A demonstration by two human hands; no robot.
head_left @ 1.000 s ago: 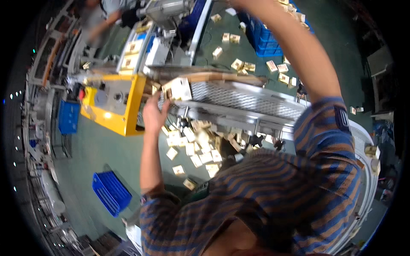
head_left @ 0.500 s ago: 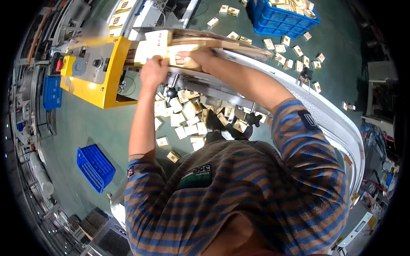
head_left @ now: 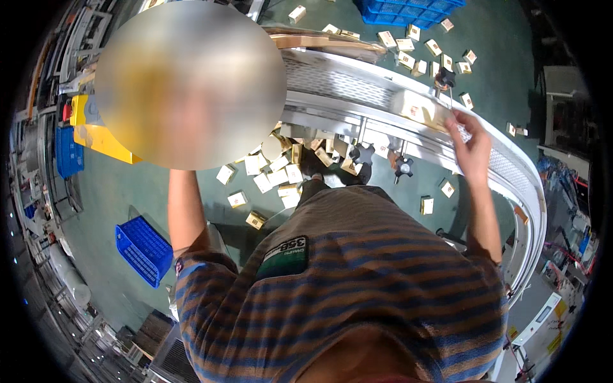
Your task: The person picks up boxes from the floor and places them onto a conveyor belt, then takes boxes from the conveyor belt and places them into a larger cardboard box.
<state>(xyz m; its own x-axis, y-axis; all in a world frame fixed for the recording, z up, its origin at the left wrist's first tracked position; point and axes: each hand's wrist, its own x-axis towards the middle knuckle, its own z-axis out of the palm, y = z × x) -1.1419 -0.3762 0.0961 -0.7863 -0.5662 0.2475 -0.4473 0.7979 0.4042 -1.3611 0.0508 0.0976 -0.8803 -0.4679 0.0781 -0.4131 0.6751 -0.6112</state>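
Note:
My right hand (head_left: pixel 469 143) reaches up to the curved metal conveyor (head_left: pixel 345 83), with its fingertips pinched on the right end of a pale small box (head_left: pixel 415 107) lying on the belt. My left forearm (head_left: pixel 185 204) rises on the left and runs into a blurred patch, so my left hand is hidden. A flat wooden board (head_left: pixel 319 41) lies at the conveyor's far end. My striped shirt fills the lower half of the view.
Several small pale boxes (head_left: pixel 274 175) lie scattered on the green floor under the conveyor, and more (head_left: pixel 434 48) lie beyond it. A blue crate (head_left: pixel 143 246) sits low on the left, another (head_left: pixel 408 9) at the top. A yellow machine (head_left: pixel 96 137) stands at the left.
Both hands were together at a stack of boxes by the yellow machine. My right hand has since swung right along the conveyor to a single box, and the view has turned.

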